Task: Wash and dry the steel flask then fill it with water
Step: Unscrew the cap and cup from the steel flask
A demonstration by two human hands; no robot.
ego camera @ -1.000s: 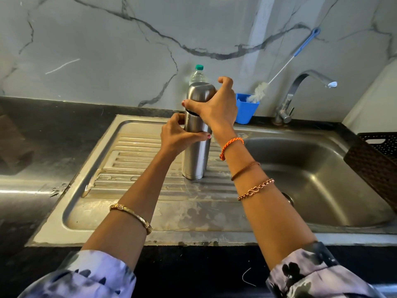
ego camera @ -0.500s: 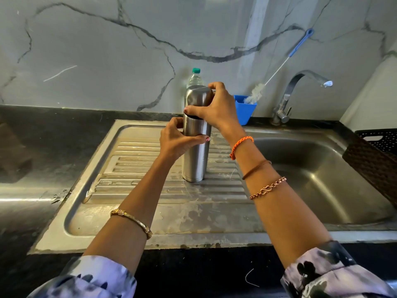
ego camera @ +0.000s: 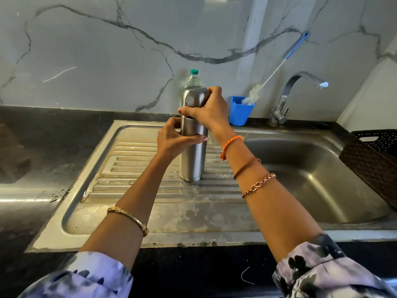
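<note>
On steel drainboard (ego camera: 133,160), left hand (ego camera: 171,143) grips unlabelled flask (ego camera: 192,162), right hand (ego camera: 209,114) grips its cap (ego camera: 194,96).

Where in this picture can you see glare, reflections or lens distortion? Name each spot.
Head view: a bright streak of glare lies on the dark countertop at left; the steel flask shows soft highlights and mirrors the left hand gripping it; the sink basin gleams; the wide lens bows the sink's front edge and the counter; focus looks sharp throughout.
</note>
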